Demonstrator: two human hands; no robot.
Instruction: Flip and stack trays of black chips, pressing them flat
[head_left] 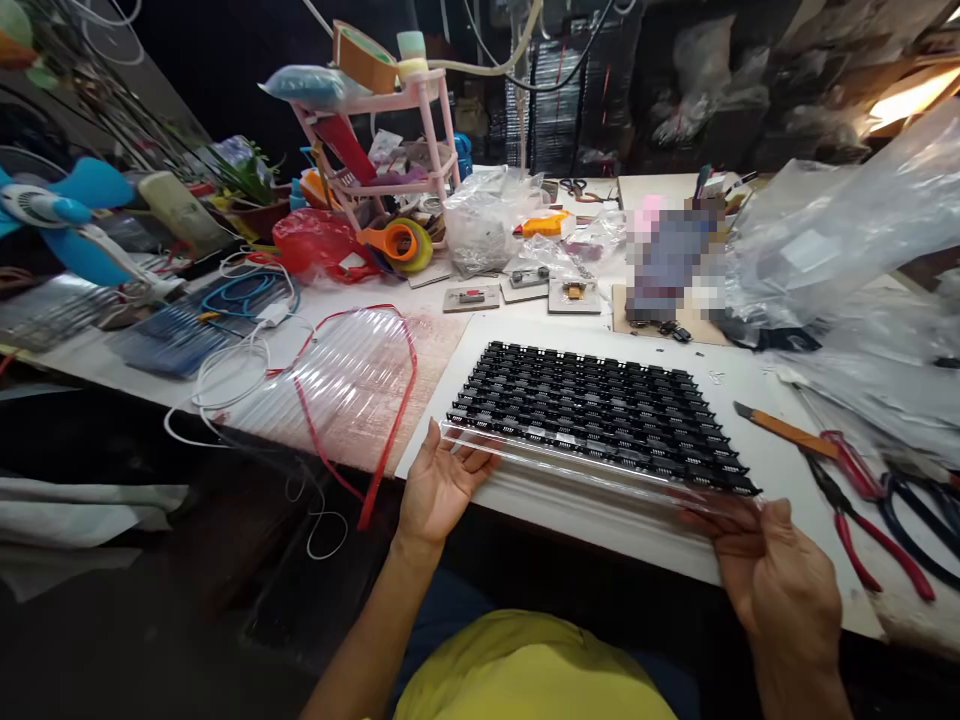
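A clear plastic tray (577,458) is held along its near edge, tilted over the front of a white board. Rows of small black parts (592,410) fill the area just behind that edge; whether they lie in the tray or on the board I cannot tell. My left hand (442,485) grips the tray's left end, thumb on top and fingers beneath. At the right end, my right hand (780,570) holds it the same way, its fingers seen through the plastic. The white board (465,365) lies under the parts.
Clear tubes (345,370) with a red band lie on the left. A cutter (787,430), a screwdriver (853,465) and red-handled pliers (874,540) are at the right. Behind stand a pink rack (442,130), small grey blocks (574,296) and plastic bags (847,220). A blue fan (67,210) is far left.
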